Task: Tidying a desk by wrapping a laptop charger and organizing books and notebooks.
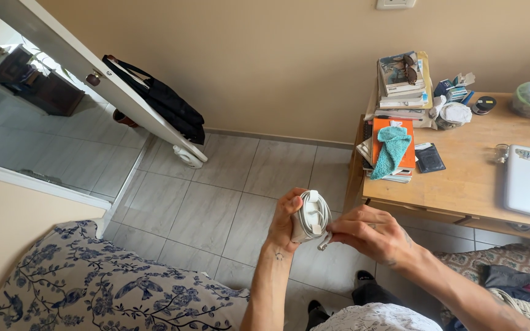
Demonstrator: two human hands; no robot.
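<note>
left hand (286, 219) curled round white charger brick (311, 216), right hand (366, 234) fingertips pinched on its cable end (324, 243)

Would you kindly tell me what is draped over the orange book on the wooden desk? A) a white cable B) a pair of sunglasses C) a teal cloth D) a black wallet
C: a teal cloth lies across the orange book at the left end of the wooden desk, while the sunglasses rest on a taller stack of books further back.
</note>
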